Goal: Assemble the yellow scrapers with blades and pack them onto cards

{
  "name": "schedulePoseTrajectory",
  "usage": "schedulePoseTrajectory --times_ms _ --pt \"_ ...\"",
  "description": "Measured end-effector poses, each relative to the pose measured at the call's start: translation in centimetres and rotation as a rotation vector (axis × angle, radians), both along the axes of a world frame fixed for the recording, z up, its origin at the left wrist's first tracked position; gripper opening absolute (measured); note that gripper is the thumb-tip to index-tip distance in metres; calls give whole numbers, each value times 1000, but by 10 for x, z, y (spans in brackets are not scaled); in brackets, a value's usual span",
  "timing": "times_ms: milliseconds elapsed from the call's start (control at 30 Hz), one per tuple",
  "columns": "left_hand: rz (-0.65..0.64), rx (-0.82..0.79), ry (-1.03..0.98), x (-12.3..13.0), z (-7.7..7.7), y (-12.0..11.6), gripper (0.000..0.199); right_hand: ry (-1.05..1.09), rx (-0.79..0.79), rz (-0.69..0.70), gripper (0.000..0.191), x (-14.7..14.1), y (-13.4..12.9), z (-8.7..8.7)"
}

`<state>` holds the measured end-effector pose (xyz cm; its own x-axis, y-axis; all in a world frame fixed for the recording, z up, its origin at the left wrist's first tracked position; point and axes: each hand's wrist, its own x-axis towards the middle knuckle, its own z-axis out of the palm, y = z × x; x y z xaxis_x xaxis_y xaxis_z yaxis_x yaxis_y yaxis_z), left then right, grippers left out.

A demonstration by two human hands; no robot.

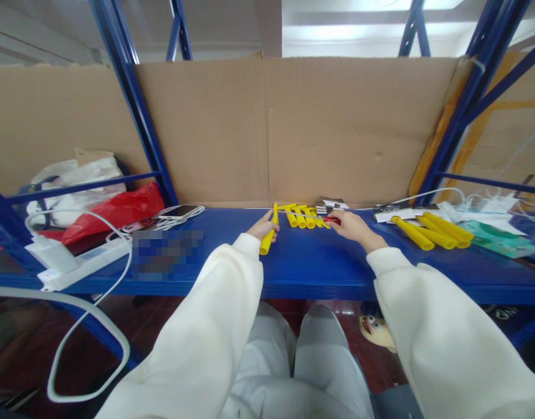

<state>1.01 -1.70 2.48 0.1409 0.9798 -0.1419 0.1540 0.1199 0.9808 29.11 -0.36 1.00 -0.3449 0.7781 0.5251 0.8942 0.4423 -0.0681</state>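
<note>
My left hand (265, 227) is closed around a yellow tapered tube (267, 241), held with its wide end toward me. In my right hand (350, 226) is the red handle of a screwdriver (332, 220). Its thin metal shaft points left, and the tip is close to the upper part of the held tube; whether they touch I cannot tell. Behind the shaft lies a row of several yellow tubes (300, 219) on the blue shelf (311, 265). Some small yellow pieces (322, 223) are beside the screwdriver handle, partly hidden by it.
Several more yellow tubes (446, 231) lie to the right, beside a green packet (498, 237). On the left are a phone (180, 212), a white power strip (92, 263) with cables, and a red bag (119, 212). A cardboard panel (267, 128) stands behind the shelf.
</note>
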Motion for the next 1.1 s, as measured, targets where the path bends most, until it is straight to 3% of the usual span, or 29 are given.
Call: schedulePoseTrajectory --times_ms 333,667,1100 --pt "-11 9 12 0 0 0 91 13 2 -87 14 -3 -4 3" --pt "-9 5 17 -1 0 2 88 -19 10 -40 23 -1 -3 1" --pt "-6 0 15 2 2 -3 90 10 15 -40 14 3 3 -1"
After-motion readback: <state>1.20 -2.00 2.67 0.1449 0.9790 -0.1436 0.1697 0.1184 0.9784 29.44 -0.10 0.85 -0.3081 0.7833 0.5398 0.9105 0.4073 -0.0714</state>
